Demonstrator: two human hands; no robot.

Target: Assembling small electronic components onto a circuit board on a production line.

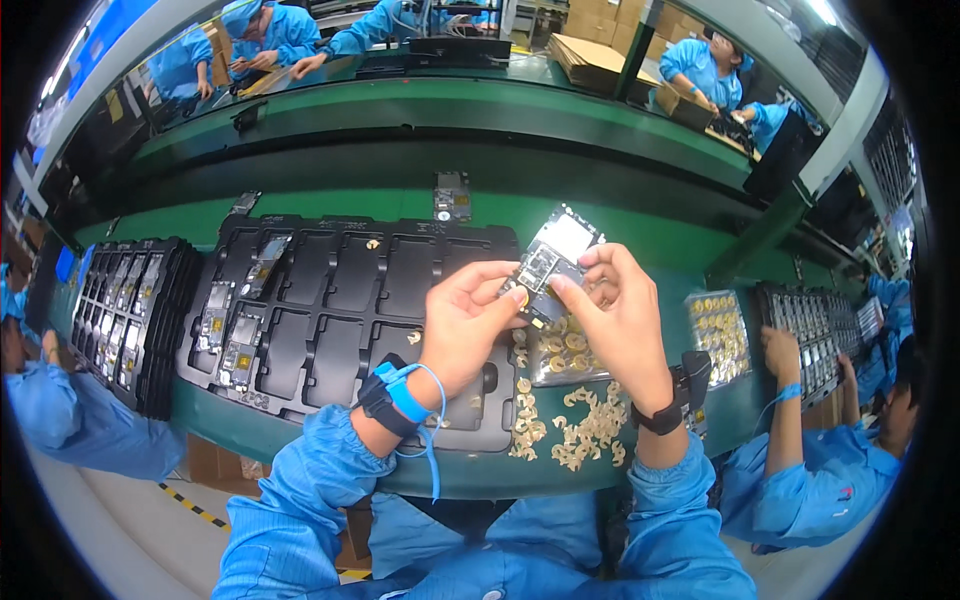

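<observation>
One flat, rectangular dark circuit board w/ pale panel (552,262), held tilted above the green worktop (480,476), betw. both hands. L hand (470,312): fingers clamped on lower-left end, thumb at what looks like a round gold disc (522,296). R hand (622,306): fingers pinching right edge. Step, prob.: seating disc. Best: grip edges, spare components, press flat. Gold-disc sheet (566,358) below; cream crescent scraps (590,428) nearer body; black moulded plastic tray (287,347) to L.

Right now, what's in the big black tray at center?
In the tray: circuit boards at left, small gold pieces near the middle. Left hand covers part of the right side; contents there hidden.
</observation>
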